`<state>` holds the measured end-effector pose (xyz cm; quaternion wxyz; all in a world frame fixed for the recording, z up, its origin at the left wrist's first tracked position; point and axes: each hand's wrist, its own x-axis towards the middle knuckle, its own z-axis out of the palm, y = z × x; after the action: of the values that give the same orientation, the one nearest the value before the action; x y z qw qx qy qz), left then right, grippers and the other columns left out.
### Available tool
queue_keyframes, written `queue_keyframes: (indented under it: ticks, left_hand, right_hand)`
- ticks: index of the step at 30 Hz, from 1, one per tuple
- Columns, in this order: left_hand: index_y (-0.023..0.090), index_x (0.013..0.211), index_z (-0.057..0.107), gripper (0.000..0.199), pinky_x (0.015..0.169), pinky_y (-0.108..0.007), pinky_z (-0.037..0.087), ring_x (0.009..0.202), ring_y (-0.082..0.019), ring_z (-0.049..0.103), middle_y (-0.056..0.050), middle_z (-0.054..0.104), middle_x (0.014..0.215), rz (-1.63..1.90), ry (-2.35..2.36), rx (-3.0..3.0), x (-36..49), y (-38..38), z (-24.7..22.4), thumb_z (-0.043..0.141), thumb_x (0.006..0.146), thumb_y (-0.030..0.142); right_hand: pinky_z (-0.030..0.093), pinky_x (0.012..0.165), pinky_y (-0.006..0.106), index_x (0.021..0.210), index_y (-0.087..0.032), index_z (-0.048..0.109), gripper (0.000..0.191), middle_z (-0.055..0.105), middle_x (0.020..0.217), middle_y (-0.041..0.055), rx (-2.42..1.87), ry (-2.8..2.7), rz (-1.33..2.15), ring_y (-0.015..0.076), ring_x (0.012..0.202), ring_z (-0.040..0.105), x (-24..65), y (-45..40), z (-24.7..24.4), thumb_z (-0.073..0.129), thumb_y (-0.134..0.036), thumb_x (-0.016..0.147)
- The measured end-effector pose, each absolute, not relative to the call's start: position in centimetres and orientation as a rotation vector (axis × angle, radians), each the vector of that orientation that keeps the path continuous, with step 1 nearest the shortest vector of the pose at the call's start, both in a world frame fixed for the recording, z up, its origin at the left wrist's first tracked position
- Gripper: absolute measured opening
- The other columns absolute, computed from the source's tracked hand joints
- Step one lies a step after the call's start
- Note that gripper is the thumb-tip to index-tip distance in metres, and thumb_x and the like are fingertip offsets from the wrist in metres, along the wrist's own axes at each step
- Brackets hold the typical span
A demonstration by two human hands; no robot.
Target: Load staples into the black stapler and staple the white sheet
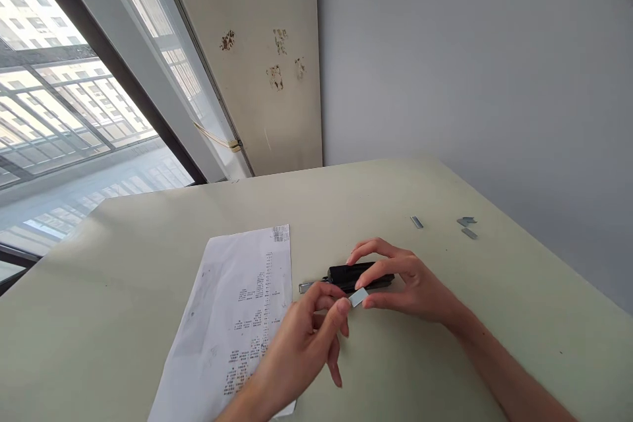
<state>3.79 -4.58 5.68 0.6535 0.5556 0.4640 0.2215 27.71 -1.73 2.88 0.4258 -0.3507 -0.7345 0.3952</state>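
Note:
A small silvery strip of staples (359,297) is pinched between the fingertips of both hands, just in front of a black stapler (345,273). My right hand (400,281) grips the strip's right end between thumb and index finger, its other fingers curving over the stapler. At the strip's left end, my left hand (309,336) has its thumb and index finger closed on it. The stapler lies on the table, partly hidden behind the hands, with its metal end pointing left.
Printed sheets of paper (227,310) lie left of the stapler on the pale green table (346,204). One staple strip (417,221) rests beyond my right hand. Several more pieces (469,233) are near the table's right edge. A wall and window stand behind.

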Motion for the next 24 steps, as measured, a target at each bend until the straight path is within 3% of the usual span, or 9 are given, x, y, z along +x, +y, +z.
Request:
queue_keyframes:
  ticks: [4,10,16,24]
  left_hand:
    - [0.029,0.117,0.063,0.035,0.047,-0.026,0.041,0.052,-0.011,0.050,0.001,0.061,0.085,0.529,1.228,1.619,3.5,-5.3,5.6,0.060,0.099,0.058]
    - [0.035,0.117,0.071,0.022,0.062,-0.032,0.047,0.068,-0.017,0.059,-0.005,0.069,0.110,0.707,1.226,1.834,3.5,-5.2,5.3,0.063,0.099,0.045]
    - [0.033,0.118,0.072,0.022,0.057,-0.029,0.048,0.074,-0.018,0.063,-0.007,0.071,0.114,0.884,1.208,2.005,3.8,-5.2,4.7,0.069,0.097,0.038]
    - [0.027,0.118,0.067,0.016,0.054,-0.020,0.051,0.067,-0.009,0.063,-0.002,0.073,0.106,0.907,1.139,2.239,3.2,-4.5,4.9,0.057,0.106,0.028]
  right_hand:
    - [0.056,0.098,0.044,0.094,-0.033,0.081,0.010,0.070,0.123,0.0044,-0.872,-1.810,1.010,0.0268,0.118,0.066,27.6,-1.8,2.9,0.086,-0.037,0.087]
    - [0.055,0.101,0.046,0.096,-0.034,0.081,0.011,0.071,0.121,0.0037,-0.822,-1.829,0.987,0.0266,0.118,0.066,27.4,-1.8,2.7,0.086,-0.034,0.087]
    - [0.056,0.099,0.046,0.097,-0.034,0.080,0.011,0.072,0.118,0.0042,-0.802,-1.824,0.922,0.0263,0.115,0.066,27.1,-1.8,2.5,0.086,-0.033,0.088]
    - [0.055,0.098,0.041,0.101,-0.034,0.078,0.019,0.071,0.121,0.0023,-0.816,-1.843,0.892,0.0236,0.115,0.066,27.0,-1.9,2.4,0.087,-0.028,0.086]
